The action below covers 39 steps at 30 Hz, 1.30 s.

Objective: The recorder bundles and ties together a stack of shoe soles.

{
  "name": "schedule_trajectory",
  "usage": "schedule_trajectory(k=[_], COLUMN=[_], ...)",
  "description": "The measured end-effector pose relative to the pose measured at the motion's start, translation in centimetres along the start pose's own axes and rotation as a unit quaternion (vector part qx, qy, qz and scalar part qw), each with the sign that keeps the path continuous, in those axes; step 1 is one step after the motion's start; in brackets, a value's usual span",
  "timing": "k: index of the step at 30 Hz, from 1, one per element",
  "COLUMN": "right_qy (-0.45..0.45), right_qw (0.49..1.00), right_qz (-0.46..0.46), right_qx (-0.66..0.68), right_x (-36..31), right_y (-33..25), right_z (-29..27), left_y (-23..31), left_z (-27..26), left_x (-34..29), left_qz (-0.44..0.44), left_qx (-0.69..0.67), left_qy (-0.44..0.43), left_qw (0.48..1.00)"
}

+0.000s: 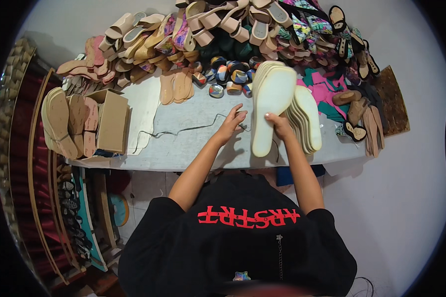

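Note:
A thick stack of pale, shoe-sole-shaped insoles (pixel 275 89) is raised on end over the table, with my right hand (pixel 282 127) gripping it near the middle, thumb across the top face. Just left of that stack my left hand (pixel 230 124) is open, fingers apart and holding nothing I can see. A second stack of pale insoles (pixel 309 116) rests to the right of my right hand. On the tabletop a thin dark cord (pixel 183 129) runs in a zigzag toward my left hand; its end there is partly hidden.
The grey table (pixel 198 148) has a heap of sandals (pixel 218 24) along its back. Patterned wrapped heels (pixel 235 76) and tan insoles (pixel 176 86) sit in front. At left stands a cardboard box (pixel 113 121) beside bundled soles (pixel 59 116); pink and green scraps (pixel 327 91) lie right.

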State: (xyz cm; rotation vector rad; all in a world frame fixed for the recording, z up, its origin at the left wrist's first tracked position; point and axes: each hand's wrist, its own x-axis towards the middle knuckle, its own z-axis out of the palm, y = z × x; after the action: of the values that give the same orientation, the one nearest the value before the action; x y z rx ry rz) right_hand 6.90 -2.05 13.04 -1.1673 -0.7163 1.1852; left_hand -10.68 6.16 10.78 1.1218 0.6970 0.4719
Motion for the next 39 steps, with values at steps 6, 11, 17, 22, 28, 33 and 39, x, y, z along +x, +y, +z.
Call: schedule_trajectory(k=[6,11,17,22,28,33,39], right_qy=[-0.084,-0.149,-0.059,-0.018,0.344,0.236,0.025], right_qw=[0.996,0.984,0.991,0.989,0.822,0.938,0.957], right_qz=[0.031,0.085,0.083,0.039,-0.194,0.059,0.273], right_qx=[-0.003,0.048,-0.086,-0.143,-0.411,-0.246,-0.096], right_x=[0.9,1.4,1.0,-0.6,-2.2,-2.8,-0.7], right_y=[4.3,6.4,7.0,2.5,-3.4,-4.5,-0.3], right_z=[6.5,9.0,8.8,4.1,-9.1,-18.0,-22.1], left_y=[1.0,-0.9,-2.4,-2.3,-3.4,-4.9,-5.2], left_z=[-1.6,-3.8,-4.3,-1.6,3.5,8.0,11.4], left_x=[-3.5,-6.0,-5.6,-4.0,-0.4,2.6,4.8], left_qz=[0.018,0.051,0.037,0.035,0.010,-0.001,-0.024], left_qx=[0.029,-0.047,-0.086,-0.112,-0.130,-0.139,-0.197], left_qy=[-0.007,0.030,0.060,-0.017,-0.100,-0.088,-0.089], left_qw=[0.999,0.997,0.994,0.993,0.986,0.986,0.976])
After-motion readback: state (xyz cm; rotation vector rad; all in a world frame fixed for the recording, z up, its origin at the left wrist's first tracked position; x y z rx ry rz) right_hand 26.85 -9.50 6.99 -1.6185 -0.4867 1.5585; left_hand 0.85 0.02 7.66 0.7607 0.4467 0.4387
